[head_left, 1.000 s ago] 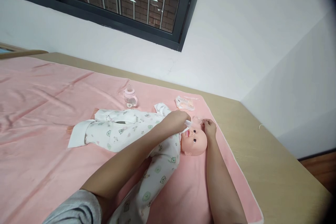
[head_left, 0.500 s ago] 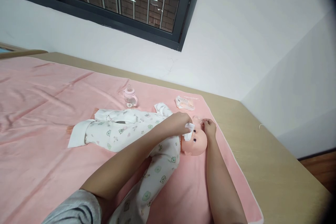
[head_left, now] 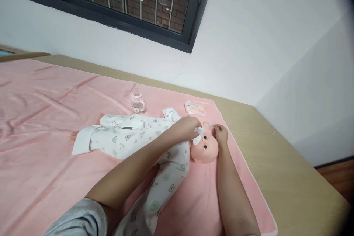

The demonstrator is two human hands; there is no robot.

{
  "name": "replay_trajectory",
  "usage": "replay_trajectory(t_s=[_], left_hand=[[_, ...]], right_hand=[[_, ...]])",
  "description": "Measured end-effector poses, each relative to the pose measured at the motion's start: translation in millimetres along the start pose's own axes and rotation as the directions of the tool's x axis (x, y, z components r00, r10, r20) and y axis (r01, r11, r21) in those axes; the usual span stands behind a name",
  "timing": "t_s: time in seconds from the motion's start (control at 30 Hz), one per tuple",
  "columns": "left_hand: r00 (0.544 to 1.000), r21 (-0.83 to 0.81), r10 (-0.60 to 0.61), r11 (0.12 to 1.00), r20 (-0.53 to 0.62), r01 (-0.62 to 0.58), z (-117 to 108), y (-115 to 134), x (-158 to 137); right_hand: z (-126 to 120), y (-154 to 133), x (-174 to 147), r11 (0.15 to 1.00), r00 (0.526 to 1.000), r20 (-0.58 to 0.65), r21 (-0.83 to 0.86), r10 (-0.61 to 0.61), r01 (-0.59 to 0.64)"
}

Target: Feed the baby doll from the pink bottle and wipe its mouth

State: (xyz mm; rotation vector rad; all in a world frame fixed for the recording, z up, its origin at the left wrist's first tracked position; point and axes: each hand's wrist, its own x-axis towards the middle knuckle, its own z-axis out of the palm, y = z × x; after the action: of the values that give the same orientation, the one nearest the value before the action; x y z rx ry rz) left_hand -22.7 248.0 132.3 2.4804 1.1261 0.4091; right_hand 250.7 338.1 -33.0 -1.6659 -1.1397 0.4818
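A baby doll [head_left: 208, 152] in white pajamas with a green and grey animal print lies on its back, its bald head to the right. My left hand [head_left: 189, 127] is closed on a white tissue [head_left: 197, 136], held at the lower part of the doll's face near the mouth. Beyond the top of the head, my right hand [head_left: 221, 134] has its fingers pinched together at the edge of a small clear plastic item [head_left: 208, 125]. What kind of item that is cannot be made out. My left forearm crosses over the doll's chest.
A pink blanket [head_left: 41, 125] covers most of the wooden bed surface [head_left: 276, 162]. A pink-topped baby bottle [head_left: 137, 102] stands beyond the doll's body. Near the blanket's far edge lies a small clear plastic packet [head_left: 195, 108]. Behind are a white wall and a barred window [head_left: 155, 0].
The tissue in my left hand has shifted slightly up and left across the doll's face. My right hand and the doll stay nearly still.
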Motion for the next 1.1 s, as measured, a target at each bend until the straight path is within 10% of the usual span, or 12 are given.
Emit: replay_trajectory(t_s=[1.1], left_hand=[[0.995,0.105,0.029,0.994,0.1,-0.04,-3.1,5.6,-10.5]], right_hand=[[0.8,2.7,2.1,1.0,1.0,0.006,-0.008,0.016,-0.015]])
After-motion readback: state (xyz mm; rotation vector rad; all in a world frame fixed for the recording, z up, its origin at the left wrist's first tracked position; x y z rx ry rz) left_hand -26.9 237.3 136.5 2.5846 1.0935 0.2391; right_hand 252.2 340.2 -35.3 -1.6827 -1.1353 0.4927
